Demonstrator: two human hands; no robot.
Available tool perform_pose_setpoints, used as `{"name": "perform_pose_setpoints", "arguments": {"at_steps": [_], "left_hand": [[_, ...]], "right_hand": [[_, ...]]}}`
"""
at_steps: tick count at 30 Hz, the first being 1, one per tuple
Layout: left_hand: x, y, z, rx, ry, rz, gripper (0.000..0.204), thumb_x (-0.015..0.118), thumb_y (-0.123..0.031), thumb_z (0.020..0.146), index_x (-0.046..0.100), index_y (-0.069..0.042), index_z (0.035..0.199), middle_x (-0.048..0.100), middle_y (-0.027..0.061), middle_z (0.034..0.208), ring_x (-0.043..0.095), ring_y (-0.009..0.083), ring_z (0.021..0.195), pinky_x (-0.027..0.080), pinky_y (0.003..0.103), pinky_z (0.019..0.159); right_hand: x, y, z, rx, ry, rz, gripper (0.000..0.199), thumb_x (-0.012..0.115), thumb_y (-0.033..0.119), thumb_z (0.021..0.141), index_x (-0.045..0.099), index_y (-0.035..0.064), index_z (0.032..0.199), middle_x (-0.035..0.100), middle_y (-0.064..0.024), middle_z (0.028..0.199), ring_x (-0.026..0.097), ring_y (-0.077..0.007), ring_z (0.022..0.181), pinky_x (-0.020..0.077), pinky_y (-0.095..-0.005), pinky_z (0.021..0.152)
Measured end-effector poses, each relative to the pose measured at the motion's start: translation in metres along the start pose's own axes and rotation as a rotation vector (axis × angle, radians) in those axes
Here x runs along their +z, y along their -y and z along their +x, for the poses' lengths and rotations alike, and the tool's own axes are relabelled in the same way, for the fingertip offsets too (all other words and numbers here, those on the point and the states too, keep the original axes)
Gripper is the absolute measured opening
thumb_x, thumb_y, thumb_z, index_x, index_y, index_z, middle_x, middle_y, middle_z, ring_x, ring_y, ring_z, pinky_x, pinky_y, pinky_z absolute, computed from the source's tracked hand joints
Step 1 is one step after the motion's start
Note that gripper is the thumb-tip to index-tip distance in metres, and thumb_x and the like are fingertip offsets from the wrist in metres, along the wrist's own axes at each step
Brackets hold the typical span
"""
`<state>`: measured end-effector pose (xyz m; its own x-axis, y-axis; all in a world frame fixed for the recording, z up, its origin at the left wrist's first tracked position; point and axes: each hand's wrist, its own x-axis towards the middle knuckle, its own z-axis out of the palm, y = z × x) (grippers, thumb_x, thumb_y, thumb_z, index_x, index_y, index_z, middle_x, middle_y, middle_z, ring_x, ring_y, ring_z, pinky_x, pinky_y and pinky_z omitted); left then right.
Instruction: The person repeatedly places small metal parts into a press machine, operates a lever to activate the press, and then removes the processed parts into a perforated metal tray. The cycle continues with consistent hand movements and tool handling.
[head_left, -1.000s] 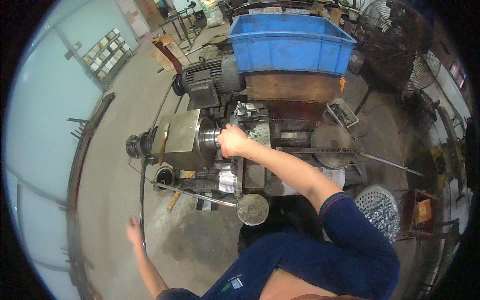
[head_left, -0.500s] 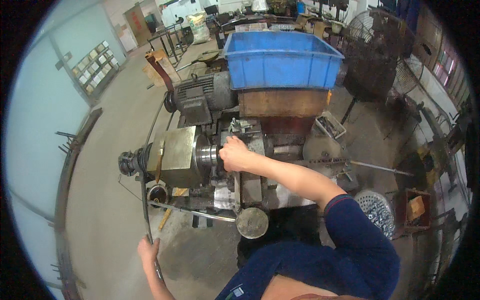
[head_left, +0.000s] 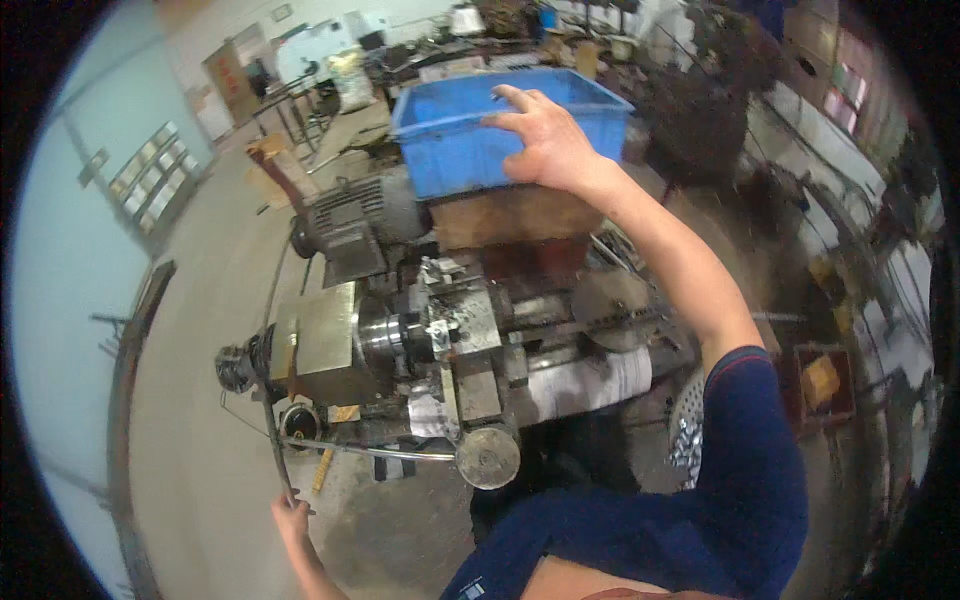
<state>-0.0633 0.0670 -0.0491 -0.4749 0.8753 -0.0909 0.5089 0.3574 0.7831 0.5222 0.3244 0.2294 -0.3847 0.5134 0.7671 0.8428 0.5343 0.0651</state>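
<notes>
Right hand (head_left: 545, 140) is spread open over the rim of the blue plastic crate (head_left: 470, 150) behind the small grey metal lathe (head_left: 420, 340). Left hand (head_left: 292, 512) grips a thin metal lever rod (head_left: 272, 450). Best that lever stays steady during the reach.

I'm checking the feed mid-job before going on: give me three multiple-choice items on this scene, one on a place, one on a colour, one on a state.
1. Where is the right hand?
A. at the blue bin
B. on the lathe chuck
C. on the floor

2. What colour is the bin behind the lathe?
A. red
B. blue
C. yellow

3. How is the left hand?
A. spread flat on the lathe
B. raised to the bin
C. low, closed around a thin metal rod

Answers: 1 A, the spread fingers hover at the bin's near rim. 2 B, its walls are plainly blue. 3 C, it grips the rod's lower end beside the machine.
</notes>
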Motion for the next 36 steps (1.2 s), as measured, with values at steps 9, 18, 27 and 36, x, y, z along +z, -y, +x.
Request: {"name": "perform_pose_setpoints", "arguments": {"at_steps": [9,18,27,36], "left_hand": [[0.008,-0.099,-0.071,-0.253,0.142,-0.132,0.035,0.044,-0.020,0.088,0.048,-0.005,0.120,0.055,0.0195,0.108,0.054,0.0302,0.099,0.042,0.041,0.086],[-0.028,0.054,0.008,-0.281,0.225,-0.374,0.046,0.061,-0.023,0.080,0.044,0.000,0.116,0.058,0.0135,0.087,0.056,0.0205,0.071,0.048,0.033,0.068],[-0.008,0.040,0.016,-0.249,0.261,-0.433,0.052,0.062,-0.027,0.080,0.042,-0.001,0.121,0.054,0.0139,0.088,0.052,0.0226,0.079,0.046,0.037,0.068],[0.002,0.029,0.009,-0.256,0.156,-0.408,0.054,0.063,-0.027,0.079,0.041,0.000,0.120,0.053,0.0152,0.085,0.049,0.0232,0.069,0.045,0.037,0.066]], "right_hand": [[-0.089,-0.048,-0.251,0.663,0.419,0.078,0.037,0.059,0.015,0.057,0.063,0.0022,0.092,0.055,-0.0170,0.110,0.056,-0.0333,0.094,0.0458,-0.0353,0.079],[-0.108,-0.007,-0.517,0.993,0.852,0.025,0.024,0.060,0.021,0.054,0.068,0.0103,0.074,0.064,-0.0134,0.076,0.062,-0.0290,0.074,0.0506,-0.0358,0.068],[-0.081,0.049,-0.509,0.974,1.160,-0.199,0.030,0.058,0.025,0.053,0.067,0.0106,0.078,0.061,-0.0120,0.086,0.054,-0.0288,0.093,0.0443,-0.0377,0.078],[-0.071,0.035,-0.518,1.045,0.870,0.095,0.032,0.060,0.022,0.052,0.064,0.0025,0.077,0.057,-0.0194,0.083,0.056,-0.0355,0.081,0.0464,-0.0405,0.072]]}}
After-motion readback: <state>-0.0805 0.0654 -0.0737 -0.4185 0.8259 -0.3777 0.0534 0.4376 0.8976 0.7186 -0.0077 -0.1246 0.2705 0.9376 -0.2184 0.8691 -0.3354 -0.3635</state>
